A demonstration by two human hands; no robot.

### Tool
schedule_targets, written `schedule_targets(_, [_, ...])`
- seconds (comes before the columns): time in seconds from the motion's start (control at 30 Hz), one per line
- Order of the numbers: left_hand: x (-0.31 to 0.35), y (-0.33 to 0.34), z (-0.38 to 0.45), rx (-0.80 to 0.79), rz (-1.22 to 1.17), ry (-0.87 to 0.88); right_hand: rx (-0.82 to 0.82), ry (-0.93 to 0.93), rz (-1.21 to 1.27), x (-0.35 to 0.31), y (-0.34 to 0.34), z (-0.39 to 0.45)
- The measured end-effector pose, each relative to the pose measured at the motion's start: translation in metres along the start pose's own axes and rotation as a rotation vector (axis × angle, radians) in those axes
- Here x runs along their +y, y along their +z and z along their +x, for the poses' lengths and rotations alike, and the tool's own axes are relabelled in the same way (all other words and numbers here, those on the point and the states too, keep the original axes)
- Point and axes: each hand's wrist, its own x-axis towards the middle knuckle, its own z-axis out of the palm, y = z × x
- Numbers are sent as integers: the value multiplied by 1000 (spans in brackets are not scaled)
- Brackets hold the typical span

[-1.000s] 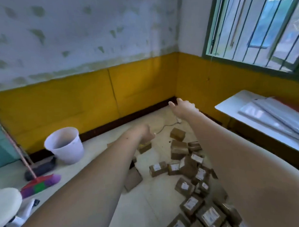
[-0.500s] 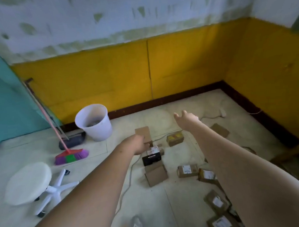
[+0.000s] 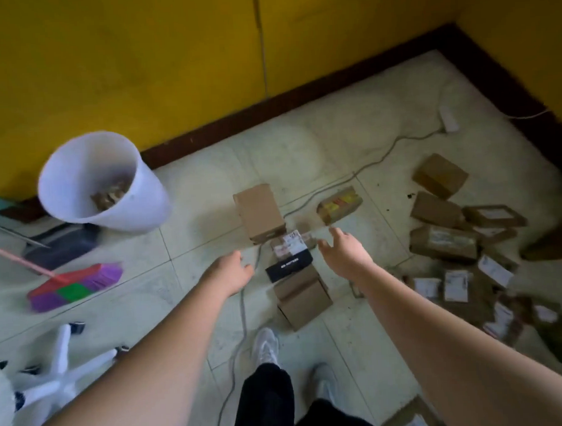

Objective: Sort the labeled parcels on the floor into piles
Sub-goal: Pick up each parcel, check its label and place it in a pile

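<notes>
Both hands have dropped toward the floor, I see. Left hand [image 3: 232, 273] loosely open, holding nothing; right hand [image 3: 346, 253] spread wide, empty, over the black box [image 3: 288, 265] in the small pile between them. Labeled parcels [image 3: 455, 279] lie heaped right; white bucket [image 3: 101, 185] far left.
</notes>
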Motion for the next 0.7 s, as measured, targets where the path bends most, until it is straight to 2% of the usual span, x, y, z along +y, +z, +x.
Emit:
schedule_targets(0.17, [-44, 126, 151, -115, -54, -66, -77, 94, 4, 71, 128, 129])
schedule_targets(0.3, [-59, 232, 261, -148, -196, -141, -107, 133, 17, 124, 227, 232])
schedule_targets(0.4, [-55, 292, 333, -120, -435, -206, -76, 80, 63, 149, 288, 298])
schedule_targets(0.47, [-49, 320, 367, -110, -750, -278, -92, 67, 229, 156, 317, 330])
schedule_targets(0.57, [-36, 330, 382, -145, -1132, -424, -70, 143, 486, 151, 326, 345])
schedule_targets(0.7, [-14, 284, 333, -53, -1180, -431, 64, 349, 725, 128, 265, 299])
